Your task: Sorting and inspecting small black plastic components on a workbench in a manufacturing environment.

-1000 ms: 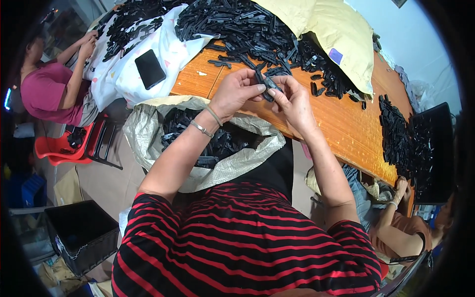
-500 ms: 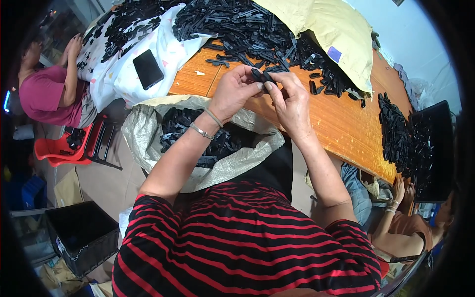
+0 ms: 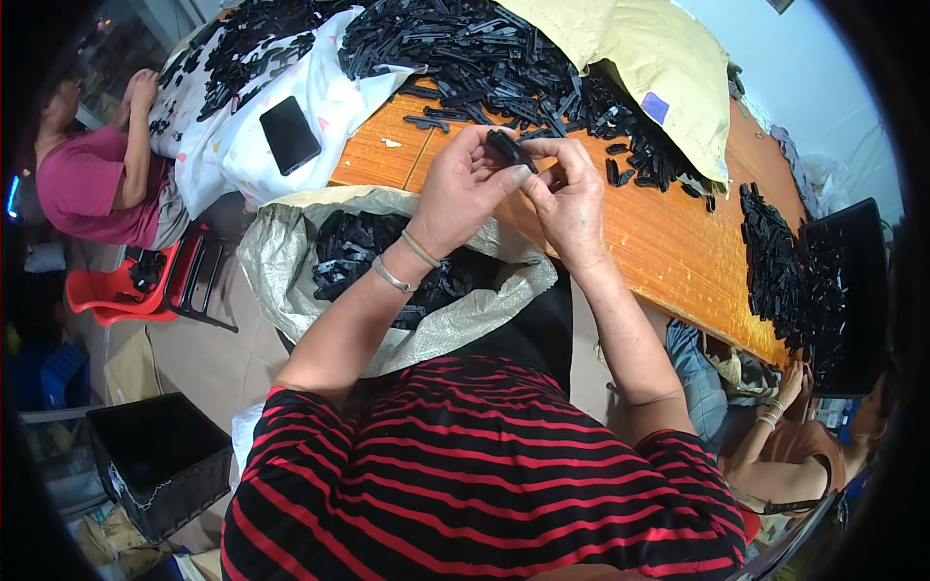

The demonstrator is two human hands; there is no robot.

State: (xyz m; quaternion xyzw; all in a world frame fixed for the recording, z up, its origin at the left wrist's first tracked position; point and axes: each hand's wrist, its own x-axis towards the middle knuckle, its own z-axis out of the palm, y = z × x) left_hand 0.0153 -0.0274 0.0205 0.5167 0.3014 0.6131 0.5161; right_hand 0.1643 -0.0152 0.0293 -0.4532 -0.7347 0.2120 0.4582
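Note:
Both my hands are raised together over the near edge of an orange wooden table (image 3: 678, 252). My left hand (image 3: 465, 189) and my right hand (image 3: 572, 198) pinch a small black plastic part (image 3: 509, 150) between their fingertips. Two thin bracelets circle my left wrist. Beyond the hands lies a big heap of the same black plastic parts (image 3: 465, 53). Below my left forearm an open woven sack (image 3: 291, 281) holds more black parts (image 3: 358, 252).
A black phone (image 3: 290, 134) lies on a white patterned cloth (image 3: 228, 155) at the left. A yellow-beige sack (image 3: 659, 48) lies at the back. A person in a pink shirt (image 3: 92, 179) sits left on a red chair; another person (image 3: 794, 445) sits right. A black crate (image 3: 155, 460) stands lower left.
My hands have drawn a little nearer and closer together, still working the same black part. The person at the left has shifted their raised arms.

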